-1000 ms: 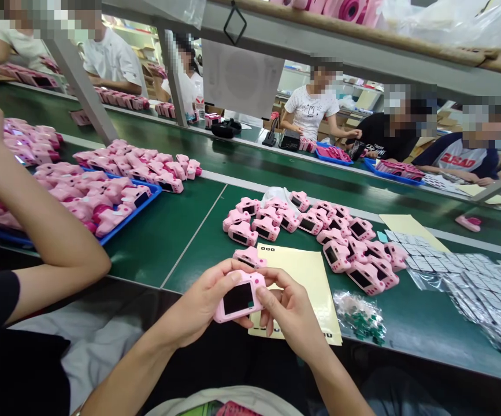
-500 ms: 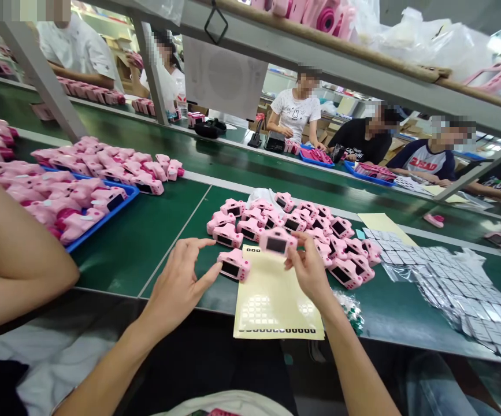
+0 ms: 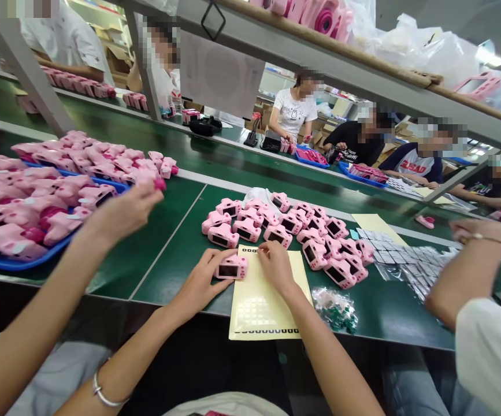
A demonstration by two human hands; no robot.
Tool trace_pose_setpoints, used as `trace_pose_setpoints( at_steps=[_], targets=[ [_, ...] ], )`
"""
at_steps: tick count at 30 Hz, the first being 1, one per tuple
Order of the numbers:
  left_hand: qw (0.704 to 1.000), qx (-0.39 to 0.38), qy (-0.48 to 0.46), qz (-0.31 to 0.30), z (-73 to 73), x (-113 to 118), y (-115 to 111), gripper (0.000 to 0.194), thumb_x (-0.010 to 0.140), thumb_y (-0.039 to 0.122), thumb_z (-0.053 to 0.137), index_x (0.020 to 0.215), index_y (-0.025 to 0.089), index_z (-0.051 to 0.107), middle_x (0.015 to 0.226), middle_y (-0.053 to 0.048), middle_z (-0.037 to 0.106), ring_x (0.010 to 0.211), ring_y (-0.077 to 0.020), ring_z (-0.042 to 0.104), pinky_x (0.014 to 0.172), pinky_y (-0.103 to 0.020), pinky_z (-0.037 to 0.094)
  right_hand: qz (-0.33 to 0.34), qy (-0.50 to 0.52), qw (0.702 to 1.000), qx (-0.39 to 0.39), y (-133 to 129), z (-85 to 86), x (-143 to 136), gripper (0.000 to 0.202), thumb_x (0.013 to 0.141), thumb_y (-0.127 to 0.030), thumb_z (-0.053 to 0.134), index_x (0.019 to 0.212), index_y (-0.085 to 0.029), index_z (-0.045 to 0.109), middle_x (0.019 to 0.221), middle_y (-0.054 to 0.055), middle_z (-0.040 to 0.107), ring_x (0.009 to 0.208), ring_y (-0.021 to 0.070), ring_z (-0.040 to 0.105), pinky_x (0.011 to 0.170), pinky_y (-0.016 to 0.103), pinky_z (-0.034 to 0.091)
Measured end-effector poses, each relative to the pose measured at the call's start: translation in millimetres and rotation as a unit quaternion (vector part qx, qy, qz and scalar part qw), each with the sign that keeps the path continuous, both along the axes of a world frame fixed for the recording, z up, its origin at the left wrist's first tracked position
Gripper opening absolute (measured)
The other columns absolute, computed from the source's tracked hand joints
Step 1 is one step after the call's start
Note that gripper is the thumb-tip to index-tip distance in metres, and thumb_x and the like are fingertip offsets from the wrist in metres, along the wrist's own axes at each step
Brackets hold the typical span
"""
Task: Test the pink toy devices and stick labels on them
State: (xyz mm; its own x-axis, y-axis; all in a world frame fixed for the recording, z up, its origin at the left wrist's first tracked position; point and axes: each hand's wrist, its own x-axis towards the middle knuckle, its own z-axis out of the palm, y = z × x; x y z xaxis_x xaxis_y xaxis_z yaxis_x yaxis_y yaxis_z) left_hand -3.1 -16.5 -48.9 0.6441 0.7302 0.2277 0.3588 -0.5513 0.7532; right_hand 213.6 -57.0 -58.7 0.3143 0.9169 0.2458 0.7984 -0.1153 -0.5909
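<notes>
My left hand [image 3: 200, 283] is shut on a pink toy camera [image 3: 232, 267], its dark screen facing me, held low at the top left corner of a yellow sticker sheet [image 3: 263, 300]. My right hand [image 3: 277, 266] lies on that sheet just right of the camera, fingertips pressed near the sheet's top edge, with nothing seen in it. Right behind both hands a pile of pink cameras [image 3: 293, 228] lies on the green table [image 3: 167, 248].
A co-worker's arm [image 3: 59, 289] reaches from the left over a blue tray [image 3: 3, 263] of pink cameras. Another person's arm [image 3: 471, 266] comes in at the right. A bag of green parts [image 3: 337, 309] and bagged sticker sheets [image 3: 401, 254] lie to the right.
My right hand set its camera down at the pile and dropped onto the yellow sheet. My left hand closed on the camera lying by the sheet. Both co-workers' arms moved in.
</notes>
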Motion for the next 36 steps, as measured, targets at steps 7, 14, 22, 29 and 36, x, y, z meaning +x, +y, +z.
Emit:
trace_pose_setpoints(
  at_steps=[7, 14, 22, 29, 36],
  targets=[
    [0.995, -0.052, -0.049, 0.068, 10.8, -11.1, -22.1, 0.055, 0.082, 0.041, 0.069, 0.132, 0.025, 0.051, 0.123, -0.007, 0.054, 0.113, -0.0245, 0.054, 0.099, -0.034, 0.043, -0.001, 0.0, 0.997, -0.077, 16.2, 0.5, 0.4, 0.009, 0.088, -0.019, 0.056, 0.083, -0.02, 0.063, 0.094, 0.004, 0.065, 0.086, 0.0201, 0.06, 0.068, 0.029, 0.039],
    [0.975, -0.188, -0.089, 0.075, 25.7, -7.7, -31.6, 0.055, 0.074, 0.043, 0.076, 0.122, 0.022, 0.058, 0.115, -0.006, 0.063, 0.101, -0.0248, 0.06, 0.089, -0.032, 0.049, 0.015, 0.004, 0.997, -0.074, 12.3, 3.7, -3.2, 0.006, 0.09, -0.017, 0.051, 0.087, -0.018, 0.055, 0.096, 0.006, 0.059, 0.084, 0.0195, 0.056, 0.071, 0.031, 0.039],
    [0.965, -0.238, -0.104, 0.035, 37.6, -4.7, -38.3, 0.058, 0.071, 0.032, 0.076, 0.125, 0.021, 0.057, 0.114, -0.006, 0.066, 0.097, -0.0238, 0.063, 0.079, -0.028, 0.052, 0.156, 0.119, 0.98, 0.015, -34.0, 45.8, -36.3, 0.011, 0.097, -0.027, 0.041, 0.092, -0.022, 0.05, 0.091, 0.002, 0.056, 0.081, 0.0167, 0.056, 0.07, 0.027, 0.045],
    [0.988, -0.13, -0.076, 0.02, 35.9, -3.9, -40.9, 0.054, 0.074, 0.023, 0.073, 0.125, 0.024, 0.056, 0.121, -0.005, 0.064, 0.107, -0.0242, 0.061, 0.091, -0.03, 0.047, 0.221, 0.075, 0.972, 0.009, -43.6, 72.1, -52.6, 0.008, 0.096, -0.024, 0.044, 0.09, -0.022, 0.05, 0.092, 0.002, 0.054, 0.079, 0.0173, 0.055, 0.067, 0.029, 0.042],
    [0.994, -0.096, -0.043, 0.007, 31.8, -5.4, -41.1, 0.054, 0.077, 0.024, 0.072, 0.127, 0.028, 0.052, 0.123, -0.001, 0.061, 0.108, -0.0209, 0.059, 0.093, -0.03, 0.044, 0.233, 0.023, 0.972, -0.012, -46.2, 76.2, -53.7, 0.009, 0.096, -0.017, 0.043, 0.089, -0.021, 0.047, 0.094, 0.003, 0.053, 0.08, 0.0176, 0.054, 0.068, 0.029, 0.041]
  ],
)
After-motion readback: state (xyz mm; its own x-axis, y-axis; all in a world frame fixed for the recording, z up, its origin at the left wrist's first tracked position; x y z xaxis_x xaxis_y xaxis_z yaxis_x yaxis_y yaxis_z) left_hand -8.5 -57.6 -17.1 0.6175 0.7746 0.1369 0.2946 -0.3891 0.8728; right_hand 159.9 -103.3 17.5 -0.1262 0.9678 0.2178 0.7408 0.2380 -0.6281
